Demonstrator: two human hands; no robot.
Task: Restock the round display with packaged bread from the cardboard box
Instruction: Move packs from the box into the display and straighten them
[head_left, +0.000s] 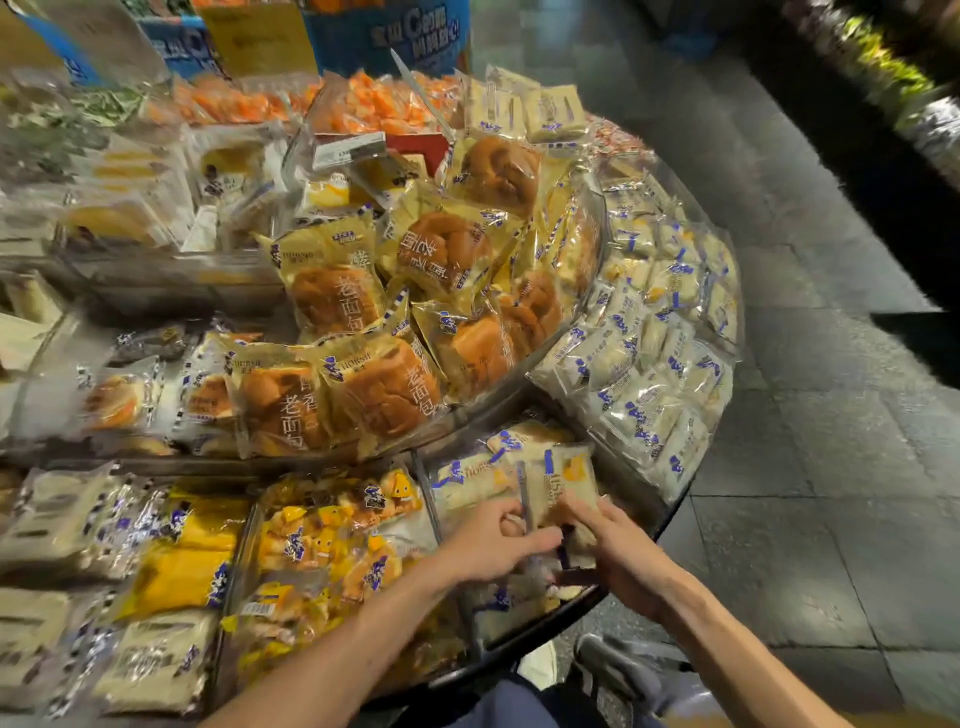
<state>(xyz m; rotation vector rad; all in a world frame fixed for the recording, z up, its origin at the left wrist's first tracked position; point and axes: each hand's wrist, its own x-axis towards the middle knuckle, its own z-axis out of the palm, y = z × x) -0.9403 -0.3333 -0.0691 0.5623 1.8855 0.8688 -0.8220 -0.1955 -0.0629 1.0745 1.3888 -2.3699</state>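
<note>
The round display has a bottom-tier compartment at five o'clock holding pale bread packets in clear, blue-printed wrap. Two hands are in it. The left hand curls its fingers onto the edge of one upright packet. The right hand lays a straight forefinger on that packet, but blur hides its other fingers, so I cannot tell its grip. At nine o'clock of the hands lie yellow packets. At twelve o'clock, at least seven brown buns sit in yellow wrap.
</note>
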